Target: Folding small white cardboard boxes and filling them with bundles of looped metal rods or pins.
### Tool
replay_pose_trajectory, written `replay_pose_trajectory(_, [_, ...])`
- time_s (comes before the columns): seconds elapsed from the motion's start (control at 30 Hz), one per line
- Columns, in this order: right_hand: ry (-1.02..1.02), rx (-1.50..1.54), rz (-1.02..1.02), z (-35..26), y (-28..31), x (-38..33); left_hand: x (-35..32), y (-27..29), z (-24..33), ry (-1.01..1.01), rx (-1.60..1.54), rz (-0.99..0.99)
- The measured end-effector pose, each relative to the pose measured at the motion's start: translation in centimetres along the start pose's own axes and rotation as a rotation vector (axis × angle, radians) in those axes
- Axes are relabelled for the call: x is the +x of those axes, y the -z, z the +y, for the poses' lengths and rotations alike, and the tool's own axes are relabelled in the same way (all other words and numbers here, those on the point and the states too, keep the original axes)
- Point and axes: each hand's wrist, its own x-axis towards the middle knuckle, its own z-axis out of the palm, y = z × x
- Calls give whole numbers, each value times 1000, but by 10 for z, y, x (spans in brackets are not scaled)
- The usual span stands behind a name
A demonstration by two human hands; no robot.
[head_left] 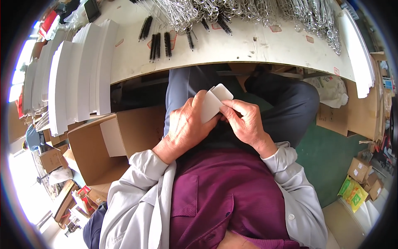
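My left hand (186,124) and my right hand (244,120) meet over my lap, both gripping a small stack of white cards (215,99) with rounded corners. The left fingers wrap the stack from below and the left; the right thumb and fingers pinch its lower right edge. Ahead lies a white table (248,45) covered with several black bottle brushes (159,43) and a tangle of their twisted wire handles (257,10).
Tall stacks of white cards (74,79) line the table's left side, more white sheets (360,62) lie on its right edge. An open cardboard box (112,141) stands at my left knee. Small boxes and yellow-green packets (352,193) lie on the green floor at right.
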Motion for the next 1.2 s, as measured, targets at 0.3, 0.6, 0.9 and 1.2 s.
replay_pose_trajectory(0.3, [-193,151,-139,1,5,1,6,6,9,102,-163,-103])
replay_pose_trajectory(0.6, [55,-93,-116,4,1,-2,10,5,6,62,-175,-196])
replay_pose_trajectory(0.9, [-193,229,25,5,-8,-11,4,-4,5,28,-171,-94])
replay_pose_trajectory(1.2, [261,-312,51,2,-12,-3,-1,-8,6,78,-181,-54])
